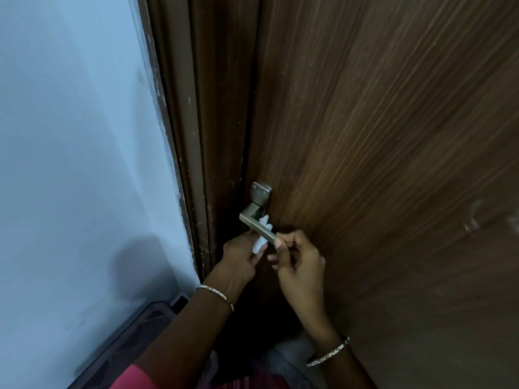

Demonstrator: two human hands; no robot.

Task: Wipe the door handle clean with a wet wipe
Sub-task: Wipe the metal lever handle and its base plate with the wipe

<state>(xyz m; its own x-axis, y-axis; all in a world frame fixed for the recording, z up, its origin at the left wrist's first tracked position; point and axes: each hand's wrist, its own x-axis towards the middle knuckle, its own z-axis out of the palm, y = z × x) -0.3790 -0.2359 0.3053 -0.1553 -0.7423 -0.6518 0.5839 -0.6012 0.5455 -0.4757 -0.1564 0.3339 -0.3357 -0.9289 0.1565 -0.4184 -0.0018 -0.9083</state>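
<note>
A metal lever door handle (254,221) juts from a square plate (261,192) on the brown wooden door (379,164). A white wet wipe (262,234) is wrapped behind and under the lever, and my left hand (241,256) holds its lower end from the left. My right hand (297,262) pinches the free tip of the lever between thumb and forefinger. Part of the wipe is hidden by the lever and my fingers.
The dark brown door frame (196,164) runs down just left of the handle, with a pale blue wall (70,164) beyond it. A dark patterned mat or tray (134,332) lies on the floor at lower left. Both wrists wear bangles.
</note>
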